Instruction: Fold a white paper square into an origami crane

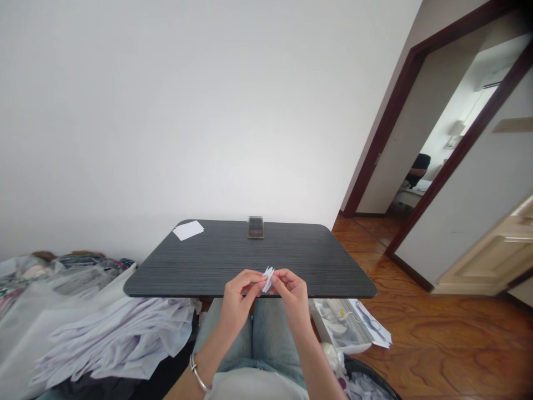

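A small piece of folded white paper [268, 279] is held up at the near edge of the dark table [233, 255]. My left hand [241, 291] pinches its left side between thumb and fingers. On the other side, the thumb and fingers of my right hand [291, 289] pinch it as well. The paper shows several pointed, pleat-like folds at its top; the fingers hide part of it.
White paper sheets [189, 230] lie at the table's far left corner, and a phone [255, 228] stands at the back. White cloth [120, 339] is heaped at left. Right of my legs, a white box [341, 328] sits low, near a dark bag [366, 378].
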Motion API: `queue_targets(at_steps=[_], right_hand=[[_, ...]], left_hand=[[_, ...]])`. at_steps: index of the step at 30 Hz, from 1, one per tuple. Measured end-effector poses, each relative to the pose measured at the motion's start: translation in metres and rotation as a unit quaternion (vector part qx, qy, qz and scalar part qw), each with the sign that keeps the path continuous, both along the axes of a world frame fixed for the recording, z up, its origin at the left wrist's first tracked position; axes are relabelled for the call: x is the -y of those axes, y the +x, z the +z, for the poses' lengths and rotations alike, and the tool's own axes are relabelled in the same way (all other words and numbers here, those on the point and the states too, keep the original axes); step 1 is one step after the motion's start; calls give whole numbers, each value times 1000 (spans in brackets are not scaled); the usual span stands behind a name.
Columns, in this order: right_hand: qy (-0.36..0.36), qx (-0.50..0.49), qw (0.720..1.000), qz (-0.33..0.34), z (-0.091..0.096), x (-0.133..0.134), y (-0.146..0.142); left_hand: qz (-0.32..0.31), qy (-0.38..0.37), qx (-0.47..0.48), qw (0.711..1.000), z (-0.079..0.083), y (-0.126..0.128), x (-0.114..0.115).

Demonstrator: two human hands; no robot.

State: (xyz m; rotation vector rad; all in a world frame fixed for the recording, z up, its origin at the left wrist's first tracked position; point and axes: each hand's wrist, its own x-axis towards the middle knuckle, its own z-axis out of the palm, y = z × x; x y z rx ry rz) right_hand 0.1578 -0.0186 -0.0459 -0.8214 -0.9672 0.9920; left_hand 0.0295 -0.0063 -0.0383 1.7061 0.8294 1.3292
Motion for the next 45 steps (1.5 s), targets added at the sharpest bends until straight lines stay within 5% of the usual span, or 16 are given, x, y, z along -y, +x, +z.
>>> queue_targets(at_steps=[8,24,45], right_hand=[[3,31,999,13,-1,2,-1],[106,330,938,9,16,1,17],[66,235,967,76,18,7,14]], left_hand=[[-30,-161,125,979,9,3,2],[-37,-151,59,986,10,-5,-5],[-97,-196,70,973,25,-10,1]])
